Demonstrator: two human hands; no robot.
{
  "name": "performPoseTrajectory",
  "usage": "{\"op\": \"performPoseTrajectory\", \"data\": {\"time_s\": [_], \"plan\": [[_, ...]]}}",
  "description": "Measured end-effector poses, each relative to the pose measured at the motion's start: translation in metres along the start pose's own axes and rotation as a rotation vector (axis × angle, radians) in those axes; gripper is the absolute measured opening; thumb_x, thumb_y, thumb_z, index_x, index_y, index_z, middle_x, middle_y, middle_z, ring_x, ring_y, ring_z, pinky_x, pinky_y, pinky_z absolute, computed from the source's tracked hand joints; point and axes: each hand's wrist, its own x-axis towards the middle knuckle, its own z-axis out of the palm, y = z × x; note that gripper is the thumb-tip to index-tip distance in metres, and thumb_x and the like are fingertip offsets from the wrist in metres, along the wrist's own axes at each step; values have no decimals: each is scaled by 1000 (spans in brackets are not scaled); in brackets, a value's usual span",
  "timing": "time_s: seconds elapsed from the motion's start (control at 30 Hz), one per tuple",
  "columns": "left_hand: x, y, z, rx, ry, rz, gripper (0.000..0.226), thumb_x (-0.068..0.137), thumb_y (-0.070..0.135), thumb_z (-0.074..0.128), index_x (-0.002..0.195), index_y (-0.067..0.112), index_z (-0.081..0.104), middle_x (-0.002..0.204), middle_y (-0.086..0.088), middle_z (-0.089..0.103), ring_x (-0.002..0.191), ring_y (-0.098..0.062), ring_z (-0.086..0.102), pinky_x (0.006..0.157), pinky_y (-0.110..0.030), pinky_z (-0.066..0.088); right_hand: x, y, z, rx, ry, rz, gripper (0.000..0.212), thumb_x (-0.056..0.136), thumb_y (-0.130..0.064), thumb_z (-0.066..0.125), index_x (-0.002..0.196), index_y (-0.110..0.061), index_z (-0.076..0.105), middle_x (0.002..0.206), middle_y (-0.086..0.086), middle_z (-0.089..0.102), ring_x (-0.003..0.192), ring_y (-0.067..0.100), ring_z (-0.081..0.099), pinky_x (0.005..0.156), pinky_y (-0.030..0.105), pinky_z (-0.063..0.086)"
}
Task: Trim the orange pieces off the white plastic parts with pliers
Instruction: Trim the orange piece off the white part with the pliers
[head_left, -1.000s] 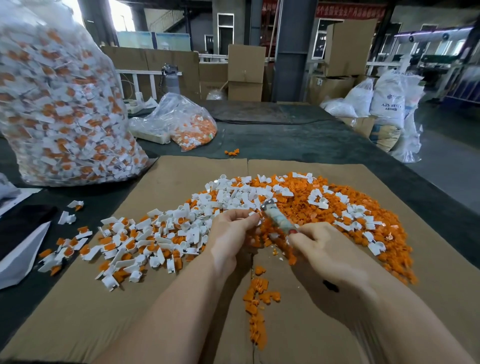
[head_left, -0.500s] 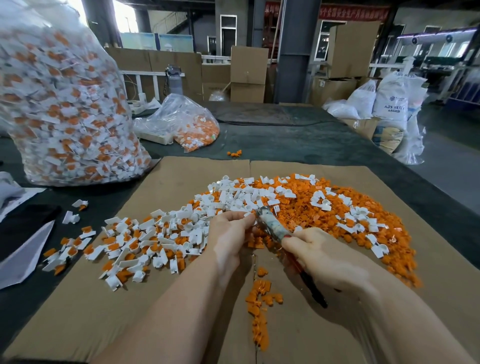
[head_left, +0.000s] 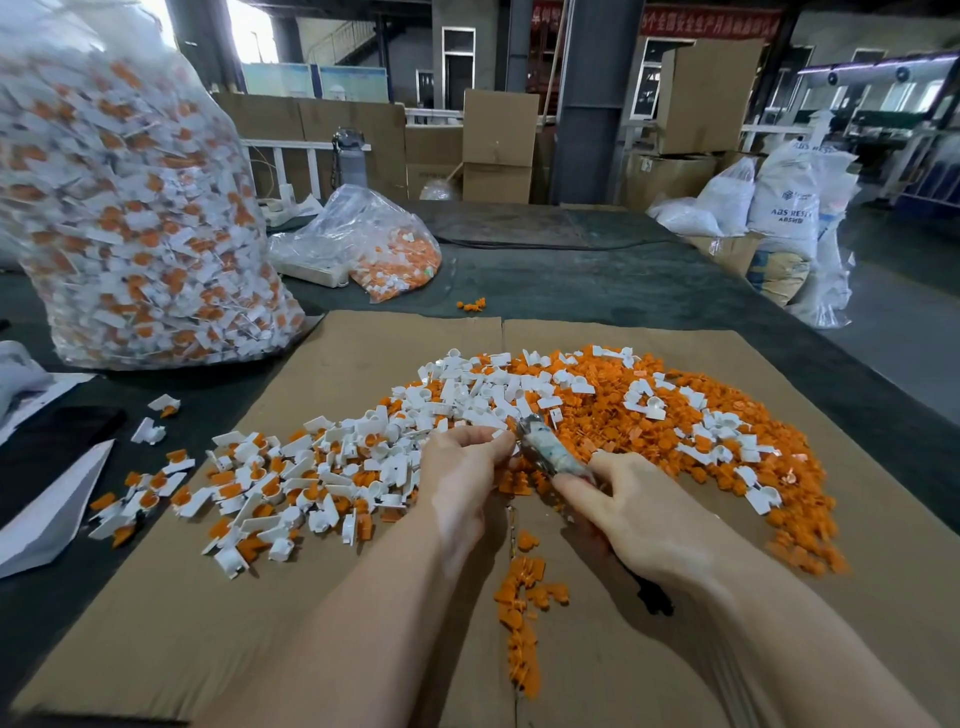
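Cardboard (head_left: 311, 597) unchanged; left hand (head_left: 457, 467) still pinches a part at the pliers (head_left: 545, 452), right hand (head_left: 639, 519) keeping its grip closed on the handles, trimming ongoing.

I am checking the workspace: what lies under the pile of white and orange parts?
Flat brown cardboard lies under the pile, on a dark table. The cardboard beneath the pile itself is covered.

Two bare forearms, sleeveless — possibly red polish on one nail.
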Motion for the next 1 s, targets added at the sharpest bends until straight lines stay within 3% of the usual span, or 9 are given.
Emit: {"op": "performPoseTrajectory", "data": {"time_s": [0.1,0.37,0.5,0.57,0.67,0.77,0.93,1.0], "plan": [[-2,-4,1,1,6,-12,7,89,2,60,82,3,61,67,-7,60,55,-10,55,56,-23,50,-2,2,1,-27,-3,13,35,95,-44,44,71,-18,44,67,0,46,56,13,43,53,24,33],[0,-7,-1,3,7,9,5,89,3,59,85,4,61,70,-7,60,55,-8,55,55,-19,50,-1,12,6,-68,72,-18,37,90,-51,47,69,-21,42,69,-3,47,57,10,43,52,23,29],[-2,-10,-4,7,-1,73,4,88,5,63,91,5,64,71,-6,63,57,-9,58,62,-24,54,6,27,4,-68,257,20,34,83,-57,52,86,-22,52,83,-8,54,72,8,52,56,23,34],[-2,-13,-4,101,-4,133,12,87,9,64,99,10,68,81,-6,68,65,-9,61,73,-27,55,12,35,5,-242,389,35,38,85,-55,52,99,-20,54,92,-5,56,83,12,52,62,23,37],[-3,-17,-3,216,1,200,19,89,13,63,105,18,71,98,3,70,83,-8,64,82,-21,52,20,47,8,-515,507,32,45,87,-55,49,110,-17,54,105,-1,58,97,16,53,76,26,44],[-5,-17,-5,280,-14,229,19,91,16,61,103,24,71,96,10,69,88,-7,63,80,-16,47,25,57,13,-625,521,32,50,87,-58,47,115,-17,53,111,-1,57,106,17,51,87,29,42],[-8,-18,-6,369,-36,302,19,91,16,60,85,33,64,83,6,66,77,-7,59,71,-16,45,25,62,20,-669,507,89,69,84,-64,44,129,-13,51,125,6,54,119,23,46,99,36,35],[-7,-19,-6,434,-29,326,12,91,18,60,89,29,66,86,8,65,83,-8,59,73,-17,44,23,58,21,-675,572,19,61,83,-55,57,123,-10,58,122,11,58,116,29,50,100,44,34]]}}
